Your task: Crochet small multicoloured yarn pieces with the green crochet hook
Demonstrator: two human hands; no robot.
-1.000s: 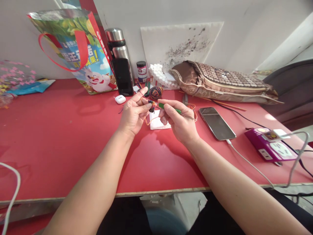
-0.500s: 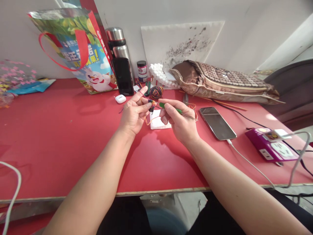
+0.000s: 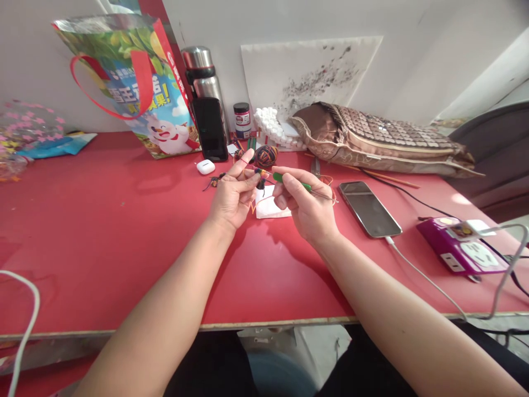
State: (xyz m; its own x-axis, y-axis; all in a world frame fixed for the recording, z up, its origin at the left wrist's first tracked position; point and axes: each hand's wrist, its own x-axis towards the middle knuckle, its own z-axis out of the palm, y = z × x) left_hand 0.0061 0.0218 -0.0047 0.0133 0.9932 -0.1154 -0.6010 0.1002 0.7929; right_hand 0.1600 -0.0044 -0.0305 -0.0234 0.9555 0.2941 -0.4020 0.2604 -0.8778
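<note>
Pinched between the thumb and fingers of my left hand is a small multicoloured crochet piece with dark yarn hanging below it. My left index finger points up with yarn running over it. My right hand grips a crochet hook by its green handle, and the metal tip reaches to the crochet piece. A multicoloured yarn ball lies just beyond the hands. Under them is a white folded paper, with an orange strand crossing its left edge.
Behind stand a black phone, a steel flask, a jar and a printed bag. A white earbud case sits left of my hands. To the right are a charging phone, a purple power strip and a brown bag.
Both hands, with the crochet piece and hook, look almost unmoved. The whole view has shifted slightly, and more dark yarn shows beside my left hand.
</note>
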